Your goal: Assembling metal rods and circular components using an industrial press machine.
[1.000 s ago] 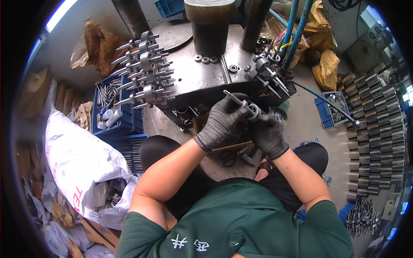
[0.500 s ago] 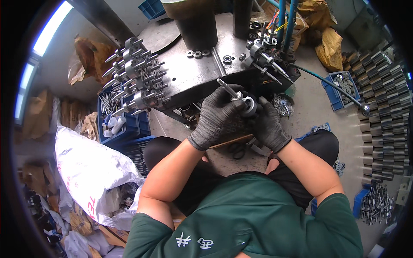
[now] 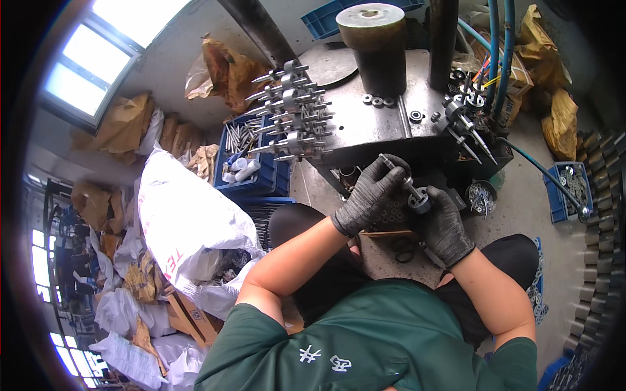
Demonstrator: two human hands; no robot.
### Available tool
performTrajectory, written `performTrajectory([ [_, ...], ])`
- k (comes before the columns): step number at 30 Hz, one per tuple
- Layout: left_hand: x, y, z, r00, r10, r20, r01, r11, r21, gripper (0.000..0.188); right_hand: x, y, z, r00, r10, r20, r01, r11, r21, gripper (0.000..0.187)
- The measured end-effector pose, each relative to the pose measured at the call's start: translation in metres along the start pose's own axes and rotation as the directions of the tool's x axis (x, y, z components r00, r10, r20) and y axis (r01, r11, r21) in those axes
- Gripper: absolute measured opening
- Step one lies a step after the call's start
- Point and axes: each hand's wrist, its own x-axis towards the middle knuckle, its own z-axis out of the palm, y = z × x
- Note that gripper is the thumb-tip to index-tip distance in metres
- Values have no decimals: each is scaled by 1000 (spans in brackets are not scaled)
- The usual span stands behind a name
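Observation:
Both my hands wear dark grey knit gloves and meet in front of a grey metal machine table (image 3: 385,127). My left hand (image 3: 368,195) grips the shaft of a slim metal bolt (image 3: 395,173) that points up and left. My right hand (image 3: 445,225) holds a round metal collar (image 3: 419,201) seated on the lower end of that bolt. A stack of finished bolt-and-collar parts (image 3: 293,111) lies on the table's left corner.
A dark cylinder (image 3: 379,45) stands on the table, with loose washers (image 3: 378,100) at its foot. A blue crate (image 3: 248,156) of bolts sits to the left beside a white sack (image 3: 189,221). Blue hoses (image 3: 499,52) hang at right; metal discs (image 3: 479,195) lie below.
The view has swung to the left and downward, bringing in more of the window and floor sacks. My hands still hold the bolt and collar together, now lower in the frame.

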Motion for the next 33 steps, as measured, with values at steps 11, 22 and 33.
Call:
performTrajectory([
  [11,-37,127,-118,894,-23,-448,-206,865,-457,17,-39,-12,38,988,-117,106,144,942,-303,54],
  [22,-24,129,-211,948,-141,-286,-42,833,-552,17,-43,-15,34,956,-188,224,269,868,-418,35],
  [33,-103,76,-226,527,145,-837,-137,987,85,21,-64,-55,59,946,-225,232,321,745,-585,23],
])
